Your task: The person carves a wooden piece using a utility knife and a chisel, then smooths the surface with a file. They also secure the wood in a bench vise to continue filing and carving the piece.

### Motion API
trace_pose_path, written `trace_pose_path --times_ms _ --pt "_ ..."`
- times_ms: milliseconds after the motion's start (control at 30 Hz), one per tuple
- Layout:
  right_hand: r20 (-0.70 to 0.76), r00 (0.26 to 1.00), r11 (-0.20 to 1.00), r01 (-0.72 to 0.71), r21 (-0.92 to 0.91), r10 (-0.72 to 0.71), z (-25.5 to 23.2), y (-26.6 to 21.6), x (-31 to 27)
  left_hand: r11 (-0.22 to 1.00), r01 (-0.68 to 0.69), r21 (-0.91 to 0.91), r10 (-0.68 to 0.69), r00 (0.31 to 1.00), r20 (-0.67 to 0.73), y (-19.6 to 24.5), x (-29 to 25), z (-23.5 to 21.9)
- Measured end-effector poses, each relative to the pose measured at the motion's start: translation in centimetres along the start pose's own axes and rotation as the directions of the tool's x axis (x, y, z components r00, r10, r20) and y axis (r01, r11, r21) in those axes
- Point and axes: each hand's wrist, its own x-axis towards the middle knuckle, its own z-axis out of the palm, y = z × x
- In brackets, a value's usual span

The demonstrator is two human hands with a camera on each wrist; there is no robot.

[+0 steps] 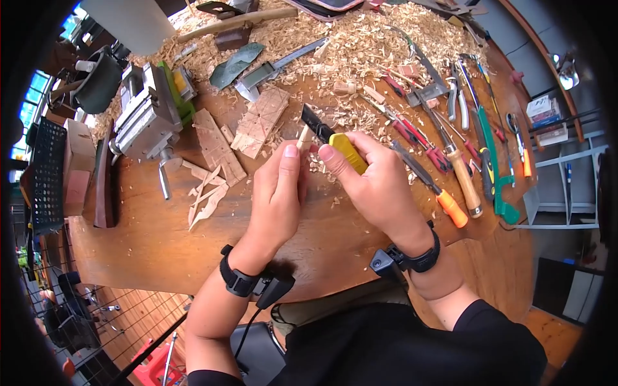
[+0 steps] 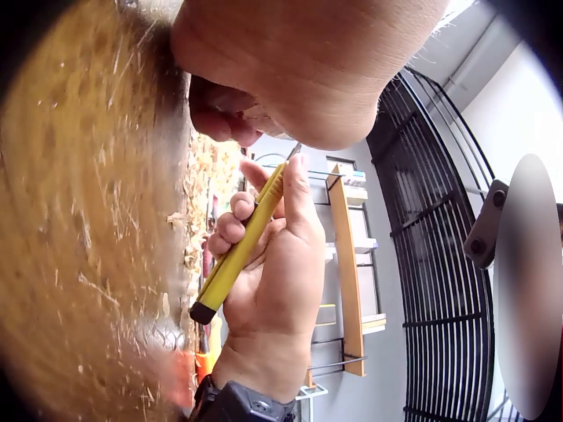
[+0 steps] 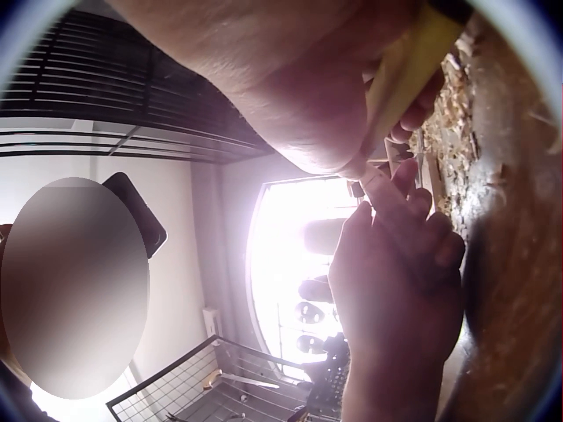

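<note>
My left hand (image 1: 273, 190) grips a small pale stick of wood (image 1: 303, 138), its tip standing up above the fingers. A yellow utility knife (image 1: 348, 153) with a black front end is in my right hand (image 1: 380, 186), the thumb lying along its side. The knife's dark front end overlaps the top of the stick in the head view. In the left wrist view the fingers curl round the knife's yellow handle (image 2: 242, 246). The right wrist view shows the stick (image 3: 376, 185) between the left thumb and fingers. Both hands are close together over the wooden table (image 1: 154, 248).
A metal vise (image 1: 148, 116) stands on the left, beside flat wood pieces (image 1: 261, 122) and cut wooden slips (image 1: 209, 199). Shavings (image 1: 373, 48) heap across the back, with a caliper (image 1: 277, 67) among them. Pliers (image 1: 458, 103), an orange-handled tool (image 1: 452, 207) and a green saw (image 1: 494, 167) lie right.
</note>
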Motion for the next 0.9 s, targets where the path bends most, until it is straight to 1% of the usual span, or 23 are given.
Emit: trace_pose_path --times_ms 33,67,133,267,333,367,433,467,533,567,667,733,767,833,900 --pt "-0.009 0.999 0.999 0.05 -0.009 -0.05 0.2 0.4 0.0 0.998 -0.018 0.06 0.017 1.0 0.02 0.3 -0.1 0.1" --pt "-0.001 0.999 0.998 0.052 -0.016 -0.052 0.2 0.3 0.0 0.999 -0.018 0.052 0.017 1.0 0.014 0.1 -0.1 0.1" --pt "0.073 0.997 0.998 0.03 -0.05 -0.027 0.2 -0.1 -0.1 0.999 -0.021 0.045 0.022 1.0 -0.004 -0.1 0.0 0.0" --pt "0.121 0.991 0.994 0.072 -0.08 -0.062 0.1 0.1 0.0 0.999 -0.013 0.033 0.013 1.0 -0.019 -0.3 0.0 -0.5" --pt "0.17 0.984 0.994 0.075 -0.085 -0.059 0.0 0.1 0.1 0.999 -0.04 -0.007 0.04 0.999 -0.028 -0.7 0.2 -0.6" --pt "0.173 0.983 0.993 0.076 -0.087 -0.06 0.0 0.1 0.1 0.999 -0.04 -0.009 0.04 0.999 -0.031 -0.6 0.1 -0.7" --pt "0.179 0.979 0.992 0.107 -0.068 -0.093 0.0 0.2 0.1 0.997 -0.01 0.074 0.008 0.999 0.031 -0.3 0.0 -0.9" --pt "0.18 0.979 0.992 0.107 -0.069 -0.093 0.0 0.1 0.1 0.997 -0.01 0.073 0.008 1.0 0.03 0.0 0.0 -0.8" --pt "0.193 0.978 0.991 0.1 -0.087 -0.082 -0.1 -0.2 0.1 0.988 -0.048 0.146 0.044 0.999 0.026 0.4 -0.1 -0.6" --pt "0.193 0.978 0.991 0.099 -0.088 -0.081 -0.1 -0.2 0.1 0.988 -0.047 0.146 0.044 0.999 0.027 0.1 -0.1 -0.6" --pt "0.171 0.98 0.991 0.116 -0.062 -0.104 -0.1 0.1 0.0 0.982 -0.081 0.171 0.079 0.997 0.02 -0.3 0.1 -0.7" --pt "0.148 0.979 0.983 0.157 -0.097 -0.141 -0.1 0.1 0.0 0.967 -0.092 0.236 0.093 0.996 0.005 0.2 0.1 -0.8" --pt "0.147 0.979 0.983 0.156 -0.097 -0.14 -0.1 0.1 -0.1 0.967 -0.091 0.237 0.092 0.996 0.007 0.2 0.1 -0.7" --pt "0.119 0.978 0.976 0.184 -0.115 -0.171 0.1 0.1 -0.2 0.964 -0.135 0.228 0.141 0.99 -0.01 0.3 0.0 -0.7" --pt "0.104 0.976 0.971 0.202 -0.129 -0.189 0.1 0.3 -0.2 0.966 -0.133 0.223 0.141 0.99 -0.021 0.2 0.1 -0.5"
